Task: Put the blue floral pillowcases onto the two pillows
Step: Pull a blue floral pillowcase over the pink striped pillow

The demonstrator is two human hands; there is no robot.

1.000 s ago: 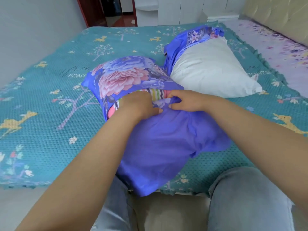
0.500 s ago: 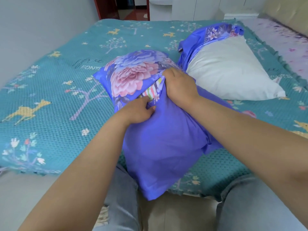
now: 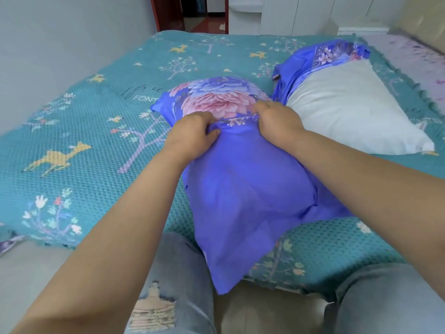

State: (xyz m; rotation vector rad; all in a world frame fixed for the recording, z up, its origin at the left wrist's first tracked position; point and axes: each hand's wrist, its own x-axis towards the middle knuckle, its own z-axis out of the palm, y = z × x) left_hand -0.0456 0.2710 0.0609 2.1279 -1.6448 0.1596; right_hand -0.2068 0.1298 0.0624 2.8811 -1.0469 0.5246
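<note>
You had both hands pinching the near pillowcase (image 3: 245,189) at its flap seam, left hand (image 3: 192,136) and right hand (image 3: 277,124) close together, likely to close the opening over the pillow inside. The second pillowcase (image 3: 320,59) lay far right, bunched behind the bare white pillow (image 3: 349,109), waiting on the bed (image 3: 84,131).

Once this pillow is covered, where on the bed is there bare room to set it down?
The widest bare stretch of the bedspread lies left of the near pillow, running to the wall. A smaller strip runs behind both pillows toward the door. It is crowded on the right: the white pillow and the second pillowcase fill that side, close against the right hand.
</note>
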